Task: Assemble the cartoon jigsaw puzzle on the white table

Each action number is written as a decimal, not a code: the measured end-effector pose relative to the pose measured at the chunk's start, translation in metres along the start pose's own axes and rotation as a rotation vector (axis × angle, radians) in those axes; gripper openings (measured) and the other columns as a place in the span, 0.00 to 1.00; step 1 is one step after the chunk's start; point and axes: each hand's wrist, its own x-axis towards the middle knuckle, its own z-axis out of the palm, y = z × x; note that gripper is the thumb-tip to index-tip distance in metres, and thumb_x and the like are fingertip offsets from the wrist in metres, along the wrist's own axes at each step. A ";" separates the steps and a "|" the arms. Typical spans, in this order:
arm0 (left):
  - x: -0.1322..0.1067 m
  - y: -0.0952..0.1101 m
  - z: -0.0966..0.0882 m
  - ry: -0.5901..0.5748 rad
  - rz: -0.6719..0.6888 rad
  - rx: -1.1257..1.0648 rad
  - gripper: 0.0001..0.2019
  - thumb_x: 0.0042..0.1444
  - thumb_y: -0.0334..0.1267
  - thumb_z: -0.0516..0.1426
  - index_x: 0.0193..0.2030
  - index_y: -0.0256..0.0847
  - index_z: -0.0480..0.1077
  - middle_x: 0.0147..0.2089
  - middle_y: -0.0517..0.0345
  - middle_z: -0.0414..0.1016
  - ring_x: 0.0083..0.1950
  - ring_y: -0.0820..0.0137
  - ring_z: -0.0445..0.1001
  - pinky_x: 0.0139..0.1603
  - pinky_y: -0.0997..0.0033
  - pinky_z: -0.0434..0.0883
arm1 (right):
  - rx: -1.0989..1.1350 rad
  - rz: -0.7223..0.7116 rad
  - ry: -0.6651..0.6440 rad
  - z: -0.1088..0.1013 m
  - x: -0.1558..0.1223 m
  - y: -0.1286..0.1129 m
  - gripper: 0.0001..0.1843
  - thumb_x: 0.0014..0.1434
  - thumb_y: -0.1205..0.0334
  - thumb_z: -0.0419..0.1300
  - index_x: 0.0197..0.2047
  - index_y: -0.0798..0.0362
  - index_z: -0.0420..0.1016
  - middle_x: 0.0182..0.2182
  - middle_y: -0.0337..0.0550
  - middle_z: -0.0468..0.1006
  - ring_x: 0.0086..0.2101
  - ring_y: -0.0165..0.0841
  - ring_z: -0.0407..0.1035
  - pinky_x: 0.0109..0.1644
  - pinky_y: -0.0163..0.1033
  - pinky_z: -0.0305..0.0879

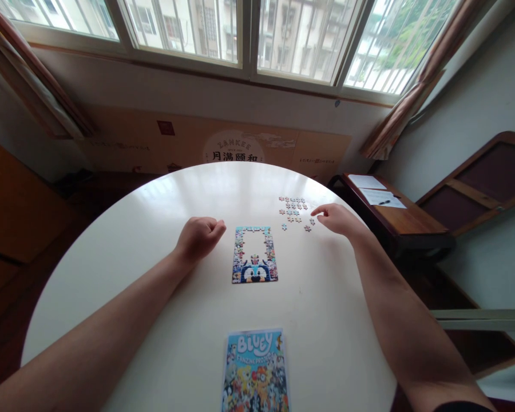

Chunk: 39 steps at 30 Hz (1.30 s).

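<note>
A small, partly built jigsaw puzzle (254, 255) lies in the middle of the round white table (154, 240), its frame filled and its centre still bare. My left hand (198, 236) rests as a loose fist just left of it, with nothing visible inside. My right hand (335, 218) reaches to the right of the puzzle, fingers curled and pinched beside several loose puzzle pieces (295, 209). Whether a piece is between the fingertips I cannot make out. A colourful Bluey reference picture (254, 371) lies near the table's front edge.
A dark wooden side table (395, 220) with papers (375, 190) and a pen stands to the right. A wooden chair frame (480, 183) leans by the right wall. Windows and curtains run along the back wall.
</note>
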 end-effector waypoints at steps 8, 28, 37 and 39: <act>0.001 -0.002 0.001 -0.010 0.012 0.005 0.22 0.58 0.45 0.48 0.16 0.44 0.44 0.19 0.64 0.43 0.20 0.75 0.49 0.29 0.67 0.51 | -0.009 0.112 0.036 0.009 0.005 0.012 0.15 0.59 0.62 0.60 0.45 0.48 0.86 0.36 0.43 0.83 0.32 0.33 0.73 0.36 0.36 0.63; 0.000 -0.001 0.000 -0.015 0.026 -0.015 0.22 0.59 0.45 0.48 0.17 0.44 0.44 0.18 0.63 0.46 0.21 0.74 0.50 0.28 0.67 0.53 | -0.055 0.124 0.026 0.018 0.010 0.013 0.16 0.57 0.65 0.59 0.43 0.46 0.87 0.44 0.43 0.85 0.40 0.37 0.75 0.42 0.37 0.65; 0.001 -0.002 0.000 -0.026 0.027 -0.004 0.22 0.60 0.46 0.47 0.18 0.43 0.44 0.18 0.63 0.47 0.21 0.74 0.51 0.29 0.67 0.53 | -0.062 0.146 0.064 0.021 0.009 0.007 0.17 0.57 0.64 0.58 0.45 0.45 0.86 0.44 0.43 0.85 0.41 0.38 0.75 0.41 0.37 0.64; 0.001 -0.002 0.001 -0.025 0.026 -0.005 0.22 0.60 0.46 0.47 0.18 0.43 0.44 0.18 0.63 0.46 0.21 0.74 0.51 0.29 0.67 0.53 | -0.062 0.155 0.078 0.022 0.009 0.006 0.17 0.58 0.64 0.58 0.45 0.45 0.86 0.44 0.44 0.85 0.41 0.38 0.75 0.41 0.37 0.64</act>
